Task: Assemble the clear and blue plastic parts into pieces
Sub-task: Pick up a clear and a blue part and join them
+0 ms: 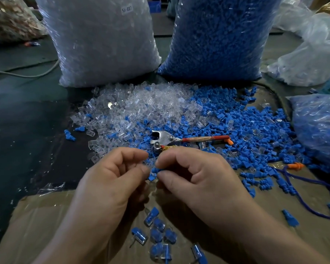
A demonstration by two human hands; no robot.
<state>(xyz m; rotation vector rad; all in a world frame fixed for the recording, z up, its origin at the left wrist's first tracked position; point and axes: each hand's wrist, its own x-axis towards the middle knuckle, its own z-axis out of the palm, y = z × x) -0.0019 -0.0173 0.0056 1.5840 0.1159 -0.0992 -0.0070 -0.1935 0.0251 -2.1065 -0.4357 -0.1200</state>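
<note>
Watching this one through the head cam. I'll use the metal hand tool [161,138] lying in the parts as my reference. Both hands meet tip to tip just on the near side of it. The right hand [194,178] has thumb and forefinger closed narrow on a blue part [154,171]. The left hand [112,180] is curled the same way, its fingers [139,152] pinching what looks like a clear part [151,162]. That one's see-through, so I only half make it out.

My guess is the two get held end to end like that so the blue one can be lined up and pushed into the clear one.

The loose clear pile [141,103] sits beyond the tool and the loose blue pile [255,130] out to its right, both an easy reach on the tabletop [27,111]. The finished pieces [156,231] lie well nearer than the tool on cardboard [46,225], probably so they don't get mixed back into the raw stock. The big clear bag [103,40] and blue bag [217,35] stand furthest beyond it, presumably for top-ups.
</note>
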